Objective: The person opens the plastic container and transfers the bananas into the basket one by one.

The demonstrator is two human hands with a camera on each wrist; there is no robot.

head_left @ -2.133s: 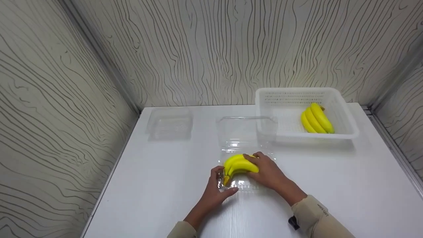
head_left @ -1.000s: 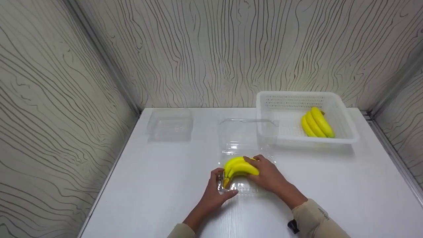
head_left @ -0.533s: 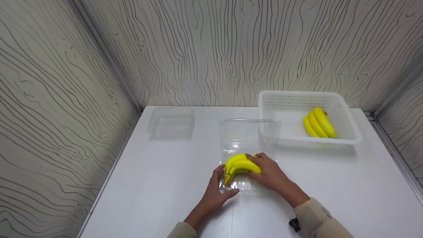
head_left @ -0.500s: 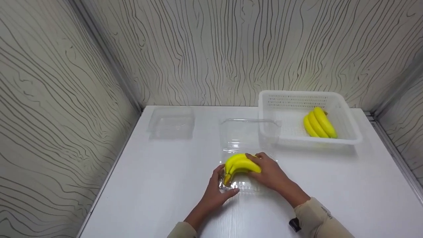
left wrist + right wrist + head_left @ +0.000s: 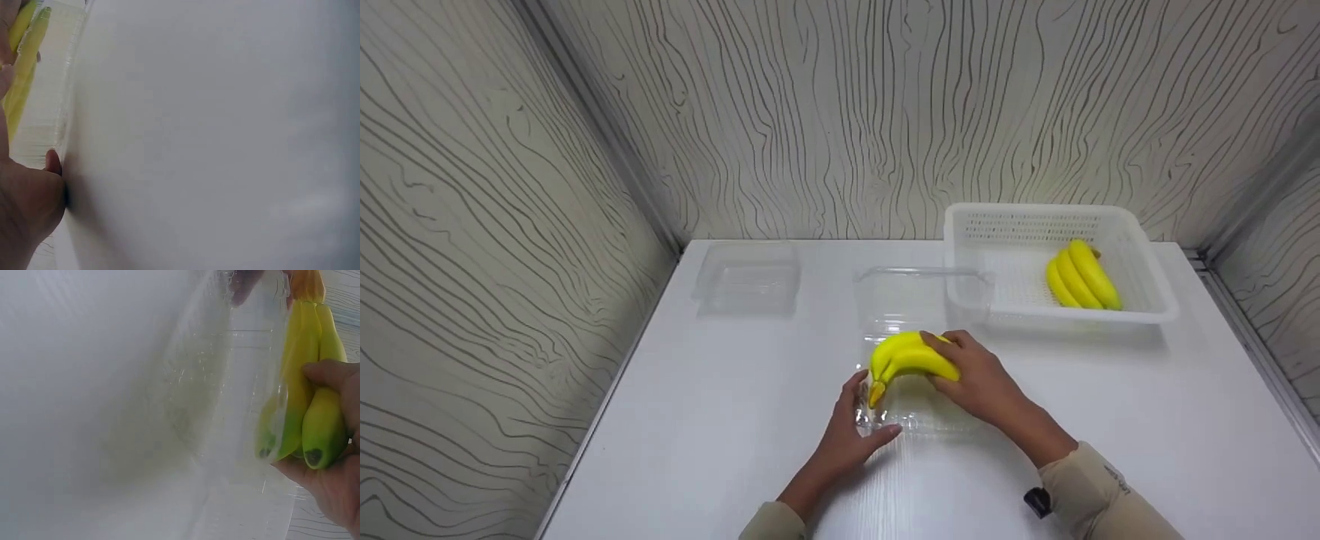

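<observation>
My right hand (image 5: 986,384) grips a bunch of yellow bananas (image 5: 906,354) by the ends away from its stem, fingers and thumb curled round it. In the right wrist view the bananas' (image 5: 326,422) tips are green with dark ends. The bunch is over the base of a clear plastic clamshell container (image 5: 924,421), whose raised lid (image 5: 904,300) stands at the back. My left hand (image 5: 844,442) holds the container's near left corner, its thumb along the front edge and its fingers at the left side. The left wrist view shows that hand (image 5: 31,197) against the container wall.
A white perforated basket (image 5: 1057,316) at the back right holds another bunch of bananas (image 5: 1081,277), partly behind the lid's right side. Another clear plastic container (image 5: 748,281) stands at the back left of the white table (image 5: 720,390). Patterned walls enclose the table's back and sides.
My right hand has raised the bananas and shifted them slightly away and to the right, and the stem is farther from my left thumb. My left hand has stayed at the container's corner.
</observation>
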